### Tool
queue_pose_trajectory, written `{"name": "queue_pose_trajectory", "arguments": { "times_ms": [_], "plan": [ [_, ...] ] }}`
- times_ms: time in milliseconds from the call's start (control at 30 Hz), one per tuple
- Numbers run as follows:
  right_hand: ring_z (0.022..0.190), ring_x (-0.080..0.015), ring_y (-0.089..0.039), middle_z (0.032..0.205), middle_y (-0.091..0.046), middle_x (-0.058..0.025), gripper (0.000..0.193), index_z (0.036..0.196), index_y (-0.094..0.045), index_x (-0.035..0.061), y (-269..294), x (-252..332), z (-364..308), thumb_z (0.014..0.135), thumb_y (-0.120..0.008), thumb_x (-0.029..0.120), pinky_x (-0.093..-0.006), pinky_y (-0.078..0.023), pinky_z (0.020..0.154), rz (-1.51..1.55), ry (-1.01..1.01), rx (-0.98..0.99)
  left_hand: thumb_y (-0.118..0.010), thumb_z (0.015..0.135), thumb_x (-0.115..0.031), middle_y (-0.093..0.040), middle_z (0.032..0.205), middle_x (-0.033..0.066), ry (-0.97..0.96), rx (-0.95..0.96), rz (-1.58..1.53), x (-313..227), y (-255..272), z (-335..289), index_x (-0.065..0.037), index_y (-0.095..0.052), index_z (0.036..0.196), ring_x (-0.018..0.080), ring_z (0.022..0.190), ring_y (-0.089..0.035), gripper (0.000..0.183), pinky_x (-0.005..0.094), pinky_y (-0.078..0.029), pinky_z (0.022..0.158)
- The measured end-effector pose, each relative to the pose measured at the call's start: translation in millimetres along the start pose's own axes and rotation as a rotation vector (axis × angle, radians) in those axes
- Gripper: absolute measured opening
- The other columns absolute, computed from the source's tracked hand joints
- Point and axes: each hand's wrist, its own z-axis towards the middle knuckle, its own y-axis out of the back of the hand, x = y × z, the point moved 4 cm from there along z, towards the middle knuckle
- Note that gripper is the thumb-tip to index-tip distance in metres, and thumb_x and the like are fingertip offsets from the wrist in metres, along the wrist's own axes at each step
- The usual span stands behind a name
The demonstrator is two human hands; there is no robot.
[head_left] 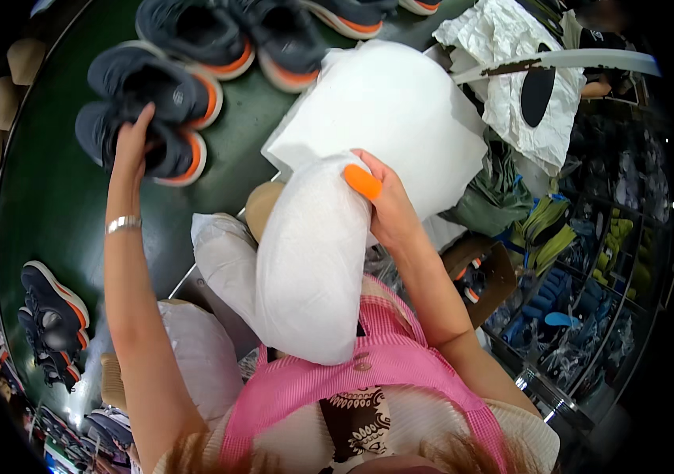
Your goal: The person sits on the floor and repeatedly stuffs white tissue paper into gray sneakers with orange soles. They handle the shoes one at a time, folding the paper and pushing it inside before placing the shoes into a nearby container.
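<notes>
Far left: a dark pair of shoes (56,316) with orange-trimmed soles is being supported by the green table (45,197). Farther up, two dark shoes (175,95) are being kept side by side there, presumably so that both openings can be reached at once. The left hand (133,142) is being held at their openings, thumb uppermost; its fingers are being hidden, so whether it is clamped cannot be told.

Centre: a smaller white bundle (222,253) is being overlapped by a large white bundle (309,261), which is being held before the chest. Its upper end is being clamped by the right hand (390,205), an orange thumb cover (363,182) being pressed on it, probably for friction. Its contents are being concealed.

Right: a cardboard box (501,272) is being seen with shoes (473,280) in or behind it. In the rack (612,320), blue and yellow-green items are being kept in compartments, apparently by colour.
</notes>
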Motion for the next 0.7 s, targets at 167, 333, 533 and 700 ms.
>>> {"name": "queue_pose_trajectory", "arguments": {
  "times_ms": [167,333,533,700],
  "plan": [
    [0.087,-0.0074,-0.057,0.099,-0.061,-0.0032,0.025,0.11,-0.055,0.0008,-6,1,3,0.089,-0.059,0.015,-0.0224,-0.047,0.077,-0.154,0.048,0.015,-0.058,0.091,-0.027,-0.065,0.081,0.0072,-0.104,0.109,0.741,-77,-54,-45,0.006,-0.061,0.105,0.0149,0.069,-0.063,0.036,0.0239,-0.052,0.064],
    [0.089,-0.0059,-0.055,0.099,-0.061,-0.0015,0.024,0.108,-0.057,0.0016,-20,8,0,0.09,-0.058,0.017,-0.0226,-0.047,0.076,-0.006,0.083,0.094,-0.064,0.085,-0.035,-0.056,0.12,0.0086,-0.249,0.693,0.242,-84,-98,-178,-0.001,-0.051,0.127,0.0159,0.107,-0.055,0.055,0.0286,-0.044,0.09],
    [0.087,-0.0172,-0.056,0.094,-0.062,-0.004,0.025,0.104,-0.06,0.005,27,11,26,0.083,-0.064,0.019,-0.0287,-0.045,0.078,-0.925,0.48,-0.086,-0.066,0.086,-0.034,-0.06,0.114,0.0104,0.443,0.56,-0.186,-14,-104,-253,0.002,-0.051,0.123,0.0157,0.102,-0.059,0.054,0.03,-0.048,0.089],
    [0.082,-0.0256,-0.052,0.085,-0.06,-0.0048,0.017,0.088,-0.065,0.0105,114,-42,64,0.075,-0.071,0.02,-0.0348,-0.044,0.074,-1.36,0.958,-0.265,-0.063,0.089,-0.028,-0.063,0.11,0.0096,0.396,0.268,-0.412,-11,-69,-237,0.002,-0.053,0.119,0.0157,0.098,-0.062,0.043,0.0293,-0.05,0.086]
  ]
}}
